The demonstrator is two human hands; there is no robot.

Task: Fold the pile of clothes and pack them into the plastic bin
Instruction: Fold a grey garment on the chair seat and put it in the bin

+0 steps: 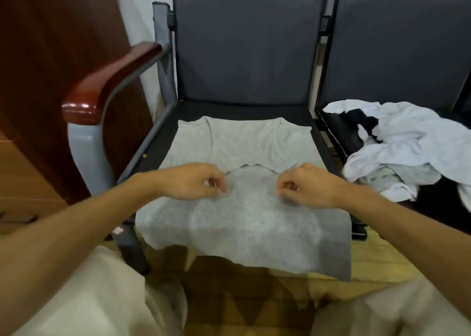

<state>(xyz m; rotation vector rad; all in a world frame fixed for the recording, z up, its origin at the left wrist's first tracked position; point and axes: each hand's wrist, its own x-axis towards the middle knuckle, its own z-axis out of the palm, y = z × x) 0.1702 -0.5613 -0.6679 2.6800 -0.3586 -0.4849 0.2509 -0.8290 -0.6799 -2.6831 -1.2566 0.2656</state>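
A grey T-shirt lies spread on the black seat of the chair in front of me, its near part hanging over the seat's front edge. A wavy fabric edge runs across the shirt's middle between my hands. My left hand has its fingers curled, and its fingertips pinch that edge at its left end. My right hand is curled the same way and pinches the edge at its right end. A pile of white, grey and black clothes sits crumpled on the neighbouring seat to the right. No plastic bin is in view.
The chair has a dark padded back and a red-brown wooden armrest on the left. A second dark chair stands joined to it on the right. A wooden panel stands at the far left, and my pale trousered knees are below.
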